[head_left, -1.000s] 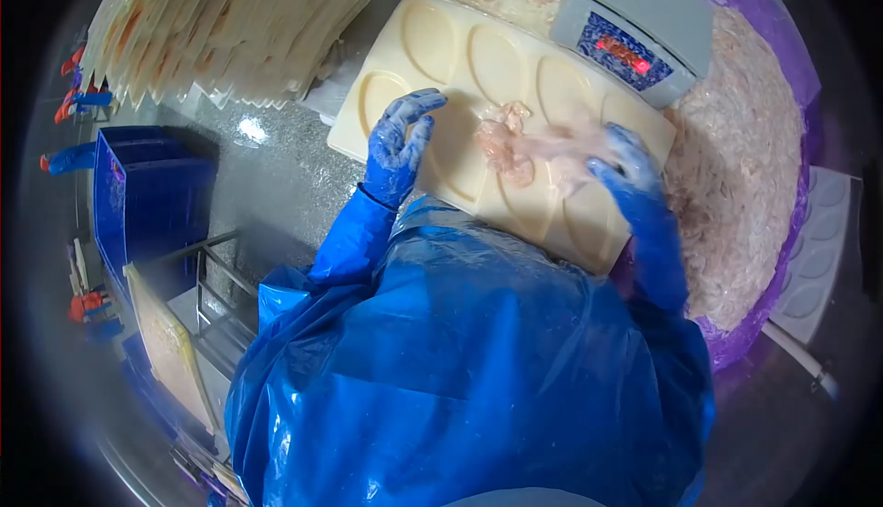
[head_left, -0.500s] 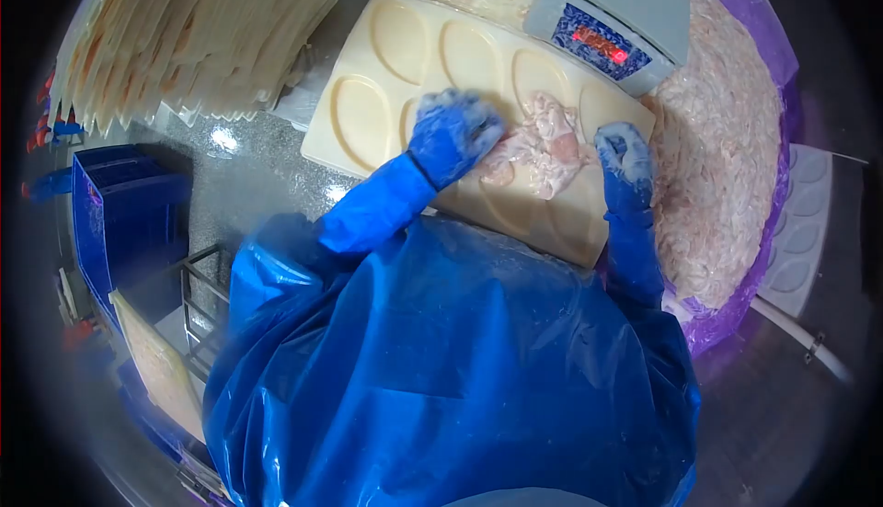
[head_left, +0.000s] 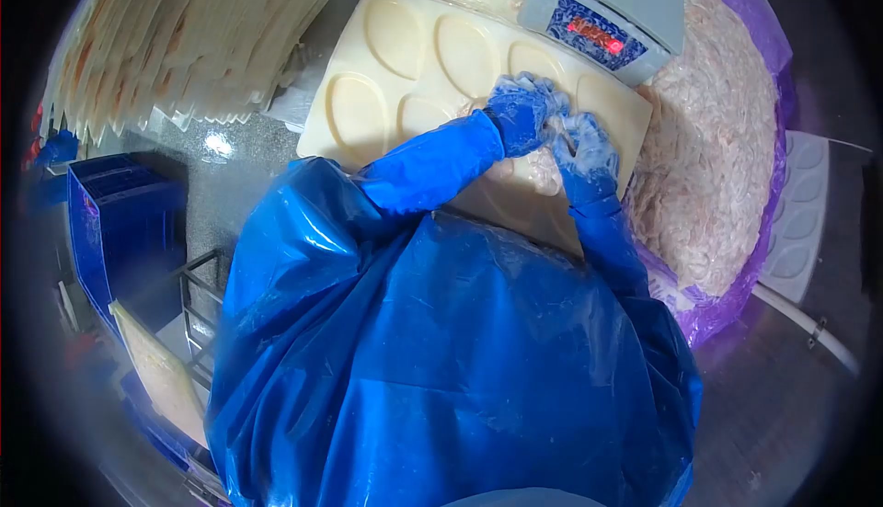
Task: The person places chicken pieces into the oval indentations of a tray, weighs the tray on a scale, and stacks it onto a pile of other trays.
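Between the wrists, on the smooth cream tray [head_left: 469, 52], showing moist, pale pink raw meat [head_left: 543, 174] just bodyward of the fingers. Lying nearer to the right hand [head_left: 589, 150] than to the fingers of the left hand [head_left: 526, 112], with the long axis mostly hidden. Curling both sets of gloved fingers inward, almost meeting, wet and whitish at the tips; being unable to tell of any grip. Running beside the tray, on the right, a stringy, glistening heap [head_left: 708, 130] in crinkled purple plastic [head_left: 717, 319]. Recessing the rigid tray in shallow teardrop shapes.
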Motion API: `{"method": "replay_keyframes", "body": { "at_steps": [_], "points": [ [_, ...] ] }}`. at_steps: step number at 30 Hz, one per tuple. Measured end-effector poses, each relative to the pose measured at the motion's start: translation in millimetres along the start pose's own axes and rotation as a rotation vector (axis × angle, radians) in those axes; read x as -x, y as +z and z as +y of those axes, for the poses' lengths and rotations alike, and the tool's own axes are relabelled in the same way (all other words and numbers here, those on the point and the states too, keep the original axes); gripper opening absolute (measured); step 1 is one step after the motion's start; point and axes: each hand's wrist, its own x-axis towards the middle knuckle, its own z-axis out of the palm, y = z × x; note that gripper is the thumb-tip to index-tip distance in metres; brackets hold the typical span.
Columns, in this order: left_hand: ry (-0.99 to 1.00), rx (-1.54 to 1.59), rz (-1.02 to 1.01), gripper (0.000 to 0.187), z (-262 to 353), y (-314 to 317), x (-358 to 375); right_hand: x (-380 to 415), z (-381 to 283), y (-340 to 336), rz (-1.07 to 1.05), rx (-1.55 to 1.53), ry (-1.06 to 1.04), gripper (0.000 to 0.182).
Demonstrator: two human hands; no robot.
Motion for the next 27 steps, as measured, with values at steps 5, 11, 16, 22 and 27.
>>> {"method": "replay_keyframes", "body": {
  "at_steps": [5,11,16,22,27],
  "points": [
    [-0.015,-0.018,-0.044,0.030,1.9,-5.0,-0.5,2.2,3.1,-8.9,-0.080,-0.104,0.084,0.020],
    [-0.014,-0.040,0.057,0.026,-1.3,1.8,-2.0,0.0,-4.0,6.7,0.035,0.148,-0.013,0.014],
    [-0.015,-0.339,-0.047,0.025,3.0,-7.0,-14.6,-16.3,13.8,3.5,-0.082,-0.064,0.076,0.016],
    [0.141,-0.073,0.121,0.025,-4.9,-13.3,-0.9,-6.9,-17.0,-8.7,-0.058,-0.173,0.106,0.021],
    [0.032,0.278,0.019,0.024,8.4,-35.7,10.4,-6.8,-37.8,-5.4,0.087,-0.174,0.050,0.023]
  ]
}}
